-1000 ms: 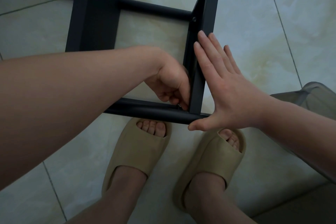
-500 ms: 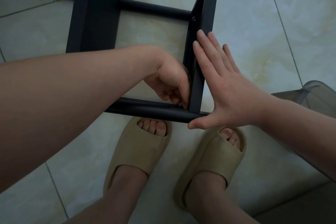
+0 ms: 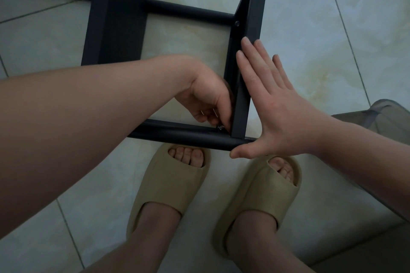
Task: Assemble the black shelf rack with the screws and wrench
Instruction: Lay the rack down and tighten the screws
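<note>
Hands (image 3: pixel 207 99) (image 3: pixel 275 106) steady rack (image 3: pixel 251 17), pinch screw (image 3: pixel 220 127), over tiled floor (image 3: pixel 332 29).

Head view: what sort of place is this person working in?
Probably a room at home: a glossy tiled floor, beige slippers on bare feet, and the black shelf rack lying on that floor for assembly.

Dim, flat light (edges bowed)
</note>
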Action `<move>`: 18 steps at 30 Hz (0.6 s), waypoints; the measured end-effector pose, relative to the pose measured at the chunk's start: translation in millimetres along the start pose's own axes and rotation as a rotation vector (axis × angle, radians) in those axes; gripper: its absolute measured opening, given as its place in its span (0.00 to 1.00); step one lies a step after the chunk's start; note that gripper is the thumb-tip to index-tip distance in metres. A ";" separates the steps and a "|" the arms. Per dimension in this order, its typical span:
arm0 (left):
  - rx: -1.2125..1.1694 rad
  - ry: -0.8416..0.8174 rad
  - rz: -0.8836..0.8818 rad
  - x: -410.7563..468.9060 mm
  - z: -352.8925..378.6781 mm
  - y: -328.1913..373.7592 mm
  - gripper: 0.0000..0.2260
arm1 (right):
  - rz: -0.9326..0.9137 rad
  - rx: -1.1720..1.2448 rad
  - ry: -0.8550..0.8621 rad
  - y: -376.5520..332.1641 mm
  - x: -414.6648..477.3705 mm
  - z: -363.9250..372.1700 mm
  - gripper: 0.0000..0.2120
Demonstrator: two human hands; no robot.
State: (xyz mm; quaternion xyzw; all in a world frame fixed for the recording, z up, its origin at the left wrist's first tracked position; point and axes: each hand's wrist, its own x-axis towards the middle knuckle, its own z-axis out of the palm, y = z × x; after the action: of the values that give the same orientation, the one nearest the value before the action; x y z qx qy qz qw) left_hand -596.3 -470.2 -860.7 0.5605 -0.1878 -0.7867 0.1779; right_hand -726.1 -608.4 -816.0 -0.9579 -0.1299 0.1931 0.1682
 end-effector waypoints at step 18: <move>0.030 0.009 -0.064 -2.2 -5.4 2.3 0.09 | 0.000 0.009 0.000 0.6 0.3 0.3 0.68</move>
State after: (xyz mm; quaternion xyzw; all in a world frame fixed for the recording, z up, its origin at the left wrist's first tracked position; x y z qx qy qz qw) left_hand -590.3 -471.7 -859.4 0.5723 -0.1808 -0.7867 0.1449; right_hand -725.8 -608.8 -816.6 -0.9571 -0.1292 0.1935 0.1728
